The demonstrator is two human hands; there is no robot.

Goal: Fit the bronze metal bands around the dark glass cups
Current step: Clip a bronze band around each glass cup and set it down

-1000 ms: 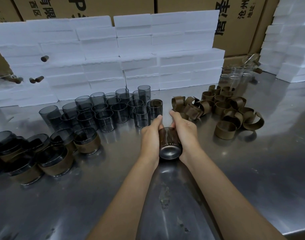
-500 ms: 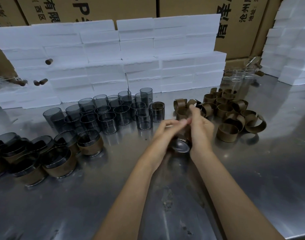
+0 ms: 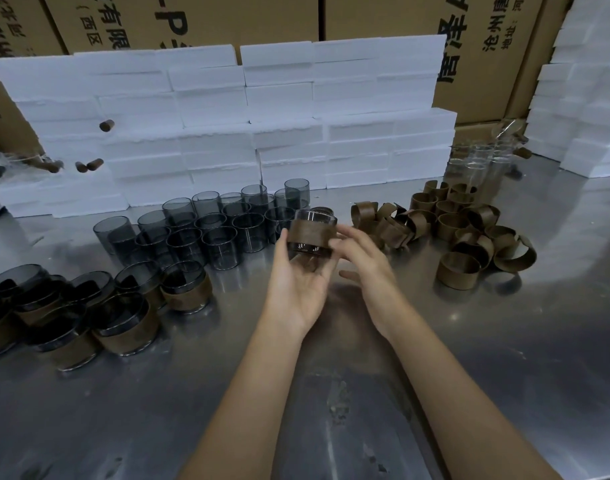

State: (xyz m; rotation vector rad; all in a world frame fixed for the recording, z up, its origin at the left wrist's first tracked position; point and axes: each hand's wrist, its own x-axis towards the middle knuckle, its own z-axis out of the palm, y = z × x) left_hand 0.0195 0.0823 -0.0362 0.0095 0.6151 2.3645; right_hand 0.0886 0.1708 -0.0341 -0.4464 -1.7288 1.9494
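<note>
Head view: nearest us lies the steel table (image 3: 504, 358), bare forearms reaching out over it. Our left hand (image 3: 298, 282) is palm-up above the table, fingers curled under and around a dark glass cup (image 3: 312, 233), which it holds upright. A bronze band (image 3: 310, 236) sits wrapped around the cup's middle, glass rim showing above it and base below. Our right hand (image 3: 364, 261) is just beside the cup on its right, fingers loosely spread, fingertips (image 3: 336, 243) at the band's edge; we cannot tell whether they touch it. To the left, near the table edge, stands a cluster of banded cups (image 3: 123, 323). Farther back, left of the held cup, bare dark cups (image 3: 206, 233) stand packed together. To the right, well apart from them, lies a pile of loose bands (image 3: 459, 233), some closed rings, some sprung open. Beyond the pile, clear glasses (image 3: 476, 161) stand, hard to make out. Behind everything runs a wall of white foam blocks (image 3: 262, 116), more stacked at far right, with printed cartons (image 3: 227, 19) at the back.
</note>
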